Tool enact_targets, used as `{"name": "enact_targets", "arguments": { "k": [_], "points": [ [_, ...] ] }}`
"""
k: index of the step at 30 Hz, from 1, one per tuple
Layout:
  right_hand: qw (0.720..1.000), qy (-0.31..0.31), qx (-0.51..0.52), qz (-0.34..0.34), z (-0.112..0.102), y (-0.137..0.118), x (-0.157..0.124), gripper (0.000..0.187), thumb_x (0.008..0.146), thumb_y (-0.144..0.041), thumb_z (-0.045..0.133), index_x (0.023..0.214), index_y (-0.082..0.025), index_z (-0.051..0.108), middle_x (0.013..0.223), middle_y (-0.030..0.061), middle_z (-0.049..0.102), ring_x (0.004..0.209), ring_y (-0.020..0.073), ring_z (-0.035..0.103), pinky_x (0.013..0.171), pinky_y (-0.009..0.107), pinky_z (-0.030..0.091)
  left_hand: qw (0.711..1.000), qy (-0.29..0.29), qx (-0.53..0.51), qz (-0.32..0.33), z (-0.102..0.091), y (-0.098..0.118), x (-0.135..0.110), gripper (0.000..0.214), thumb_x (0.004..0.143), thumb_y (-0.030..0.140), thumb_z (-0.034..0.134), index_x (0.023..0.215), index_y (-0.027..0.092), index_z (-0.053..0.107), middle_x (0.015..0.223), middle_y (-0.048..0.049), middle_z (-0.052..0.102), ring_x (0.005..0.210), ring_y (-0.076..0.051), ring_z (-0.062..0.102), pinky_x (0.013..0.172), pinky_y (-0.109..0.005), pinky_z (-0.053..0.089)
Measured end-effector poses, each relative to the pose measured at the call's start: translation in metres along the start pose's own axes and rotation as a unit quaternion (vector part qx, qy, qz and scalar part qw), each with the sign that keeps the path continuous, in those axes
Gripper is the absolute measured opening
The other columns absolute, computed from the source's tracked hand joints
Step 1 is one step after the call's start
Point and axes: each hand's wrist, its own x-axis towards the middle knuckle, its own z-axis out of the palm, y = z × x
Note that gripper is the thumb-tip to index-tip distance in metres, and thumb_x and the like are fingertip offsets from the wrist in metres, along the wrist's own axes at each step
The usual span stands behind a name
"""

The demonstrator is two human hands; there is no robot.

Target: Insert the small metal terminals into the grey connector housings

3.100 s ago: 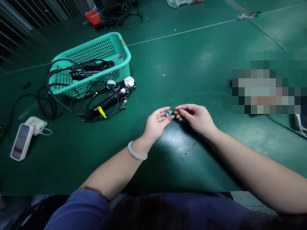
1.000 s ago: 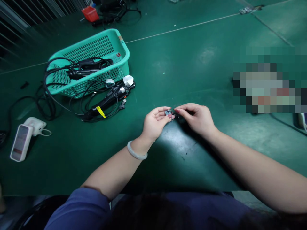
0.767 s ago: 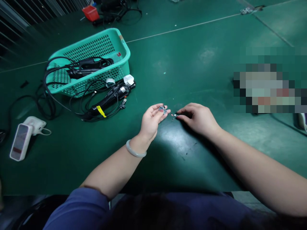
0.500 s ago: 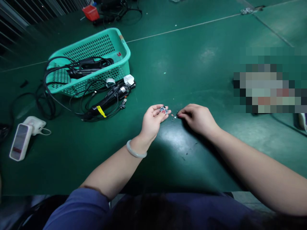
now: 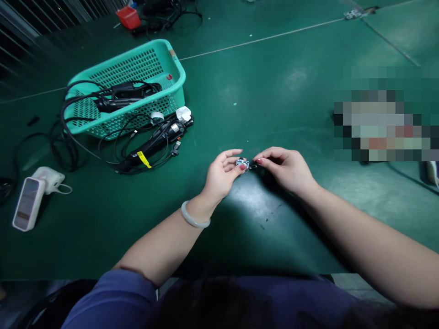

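Between the thumb and fingers of my left hand (image 5: 221,176) is a cluster of small, shiny silver-and-dark pieces (image 5: 242,162); their kind is too small to make out. A pale bangle (image 5: 195,215) circles that wrist. To its right, my right hand (image 5: 286,164) has thumb and index finger pressed together in a pinch, and whatever is between the tips is too small to name. A tiny pale rectangular piece (image 5: 253,167) shows in the gap between the two hands, just above or on the green table (image 5: 219,246).
A turquoise plastic basket (image 5: 178,87) with black corded devices stands at the left. In front of it lies a black device (image 5: 154,142) with cables and a yellow tag. Farther left is a white-cased gadget (image 5: 29,203). A pixelated patch (image 5: 384,125) covers something at the right.
My left hand has shifted slightly right, bringing the small pieces closer to my right hand. The right fingertips have risen a little.
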Motion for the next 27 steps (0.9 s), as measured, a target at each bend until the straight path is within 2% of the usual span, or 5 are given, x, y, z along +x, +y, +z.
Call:
{"name": "enact_targets", "arguments": {
  "k": [7,14,19,23,27],
  "points": [
    [1.0,0.014,0.02,-0.008,0.003,-0.007,-0.004,0.014,0.077,-0.033,0.064,0.078,-0.02,0.07,0.079,0.0033,0.072,0.075,0.0182,0.065,0.073,0.033,0.051,1.0,0.008,0.001,0.007,0.0,0.001,-0.002,0.037,0.055,0.02,0.083,0.086,0.016,0.063,0.086,-0.0028,0.069,0.08,-0.012,0.066,0.081,-0.028,0.051],
    [0.992,0.021,0.125,0.011,0.004,-0.008,-0.007,0.013,0.078,-0.033,0.066,0.082,-0.021,0.067,0.072,0.0018,0.071,0.066,0.0166,0.067,0.067,0.032,0.055,0.999,0.029,0.011,0.017,0.001,0.002,-0.002,0.038,0.053,0.019,0.083,0.082,0.016,0.059,0.084,-0.0026,0.068,0.08,-0.014,0.066,0.08,-0.03,0.052],
    [0.996,0.047,-0.013,-0.072,0.006,-0.008,-0.011,0.008,0.077,-0.03,0.067,0.078,-0.022,0.067,0.073,0.0012,0.071,0.065,0.0159,0.065,0.063,0.03,0.053,0.999,0.035,0.021,0.029,0.002,0.003,-0.003,0.037,0.052,0.019,0.084,0.08,0.016,0.059,0.083,-0.0024,0.068,0.079,-0.013,0.066,0.077,-0.029,0.053],
    [0.973,0.077,-0.147,-0.159,0.008,-0.009,-0.013,0.004,0.079,-0.028,0.066,0.078,-0.024,0.067,0.075,-0.0001,0.072,0.066,0.0154,0.065,0.061,0.028,0.05,0.998,0.035,0.031,0.037,0.004,0.003,-0.005,0.04,0.049,0.021,0.085,0.079,0.016,0.059,0.081,-0.0017,0.068,0.077,-0.013,0.067,0.076,-0.03,0.055],
    [0.95,0.086,-0.221,-0.203,0.009,-0.009,-0.016,0.006,0.082,-0.03,0.062,0.079,-0.026,0.066,0.078,-0.0002,0.073,0.068,0.0159,0.066,0.061,0.028,0.049,0.996,0.03,0.054,0.062,0.004,0.001,-0.008,0.043,0.047,0.022,0.086,0.08,0.016,0.06,0.083,-0.0026,0.068,0.08,-0.014,0.067,0.078,-0.031,0.056]
  ]
}}
